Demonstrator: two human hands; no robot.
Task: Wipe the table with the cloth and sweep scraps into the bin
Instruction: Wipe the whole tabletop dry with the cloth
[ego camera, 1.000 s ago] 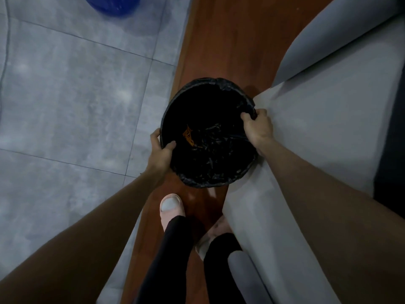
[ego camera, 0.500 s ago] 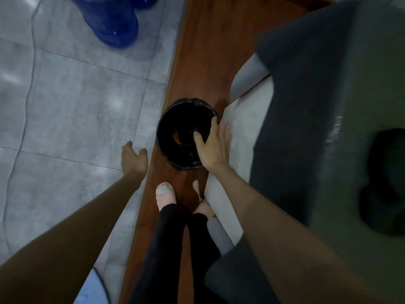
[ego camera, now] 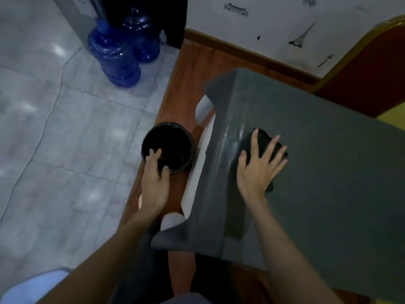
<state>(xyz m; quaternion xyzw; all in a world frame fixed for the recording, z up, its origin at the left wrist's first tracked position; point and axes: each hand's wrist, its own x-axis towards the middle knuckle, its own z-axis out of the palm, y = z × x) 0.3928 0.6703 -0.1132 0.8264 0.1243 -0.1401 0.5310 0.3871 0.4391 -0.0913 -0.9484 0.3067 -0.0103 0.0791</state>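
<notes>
A round bin (ego camera: 175, 137) with a black liner stands on the wooden floor strip, left of the table. My left hand (ego camera: 155, 179) hovers above its near rim with fingers spread, holding nothing. The table (ego camera: 328, 183) is covered with a dark grey sheet that hangs over its left edge. A dark cloth (ego camera: 264, 139) lies bunched on the table near that edge. My right hand (ego camera: 257, 167) lies flat on the cloth with fingers apart, pressing it down. A wet shine shows on the cover just left of the cloth.
Two blue water jugs (ego camera: 116, 55) stand on the grey tile floor at the back left. A red and gold chair (ego camera: 361, 84) sits behind the table at the right. My feet and legs (ego camera: 173, 220) are below, beside the table's hanging cover.
Both hands let go of the bin, which now stands on the floor. My right hand moved up onto the cloth on the table. The view rose.
</notes>
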